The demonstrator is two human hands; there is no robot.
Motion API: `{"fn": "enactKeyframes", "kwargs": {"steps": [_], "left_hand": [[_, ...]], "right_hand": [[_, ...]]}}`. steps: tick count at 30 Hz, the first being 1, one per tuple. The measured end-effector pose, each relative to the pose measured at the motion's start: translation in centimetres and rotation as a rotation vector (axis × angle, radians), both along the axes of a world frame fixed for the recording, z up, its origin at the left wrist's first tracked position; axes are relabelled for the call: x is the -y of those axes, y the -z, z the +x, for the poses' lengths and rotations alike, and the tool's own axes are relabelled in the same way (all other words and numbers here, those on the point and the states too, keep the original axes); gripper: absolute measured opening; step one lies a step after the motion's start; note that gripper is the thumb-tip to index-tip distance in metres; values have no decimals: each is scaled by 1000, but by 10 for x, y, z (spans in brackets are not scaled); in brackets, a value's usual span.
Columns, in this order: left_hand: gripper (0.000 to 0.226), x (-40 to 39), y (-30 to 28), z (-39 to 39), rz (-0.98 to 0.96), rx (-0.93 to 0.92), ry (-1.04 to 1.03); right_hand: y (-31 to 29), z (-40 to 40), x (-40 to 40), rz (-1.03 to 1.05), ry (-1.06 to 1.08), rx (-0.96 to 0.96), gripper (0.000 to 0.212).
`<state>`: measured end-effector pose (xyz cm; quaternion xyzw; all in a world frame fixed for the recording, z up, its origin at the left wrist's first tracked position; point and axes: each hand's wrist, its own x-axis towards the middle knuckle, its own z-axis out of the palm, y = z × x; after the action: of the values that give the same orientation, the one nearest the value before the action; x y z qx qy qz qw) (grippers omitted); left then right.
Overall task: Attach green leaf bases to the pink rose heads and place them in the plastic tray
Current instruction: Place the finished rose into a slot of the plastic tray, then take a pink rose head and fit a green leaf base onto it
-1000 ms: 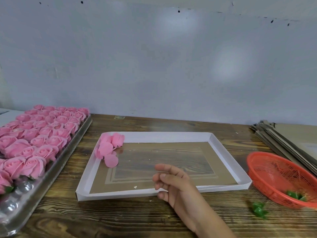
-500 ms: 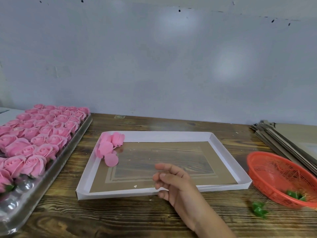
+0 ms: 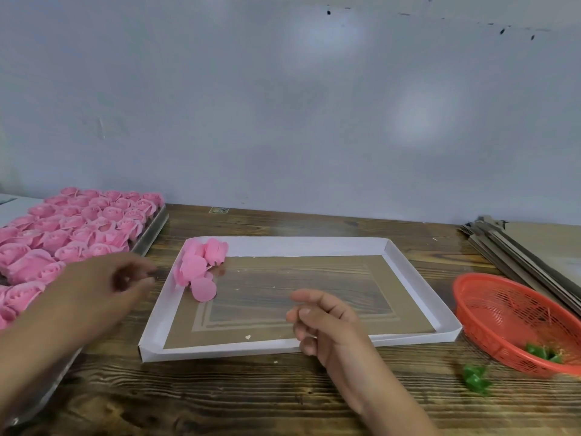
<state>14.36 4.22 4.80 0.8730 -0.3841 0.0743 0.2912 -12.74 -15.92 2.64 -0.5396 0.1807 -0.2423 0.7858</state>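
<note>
While the left hand (image 3: 103,287), blurred and loosely curled on nothing, hovers between the clear plastic tray of pink rose heads (image 3: 72,234) at nine o'clock and the loose rose heads (image 3: 201,265) at eleven, it is nearer them; the right hand (image 3: 323,322), half-curled and empty, is nearer the green leaf bases (image 3: 476,377) at three.

Table (image 3: 251,391) dark grained wood, tray (image 3: 418,278) matt white card, basket (image 3: 503,322) orange plastic mesh, roses (image 3: 78,228) soft matt pink
</note>
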Motion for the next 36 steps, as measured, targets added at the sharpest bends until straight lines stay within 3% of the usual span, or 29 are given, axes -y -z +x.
{"fn": "enactKeyframes", "kwargs": {"steps": [3, 8, 11, 16, 21, 26, 32, 36], "left_hand": [[13, 54, -4, -19, -2, -45, 56], [25, 127, -3, -14, 4, -79, -36], [20, 150, -6, -9, 139, -91, -36], [17, 164, 0, -2, 495, 155, -126], [12, 172, 12, 6, 544, 158, -179], [15, 166, 13, 10, 437, 76, -138], [32, 162, -1, -7, 225, 125, -41], [33, 143, -8, -66, -320, -340, 154]], "right_hand": [[-1, 0, -3, -24, 7, -23, 22], [-3, 1, -5, -29, 15, -43, 23], [-4, 1, -6, -47, 4, -57, 25], [-5, 1, -5, -62, -13, -53, 25], [-3, 0, -3, -82, -36, -58, 28], [-1, 1, -3, -83, -35, -56, 26], [-1, 1, -4, -62, 0, -34, 24], [0, 4, -5, -73, 145, -5, 24]]}}
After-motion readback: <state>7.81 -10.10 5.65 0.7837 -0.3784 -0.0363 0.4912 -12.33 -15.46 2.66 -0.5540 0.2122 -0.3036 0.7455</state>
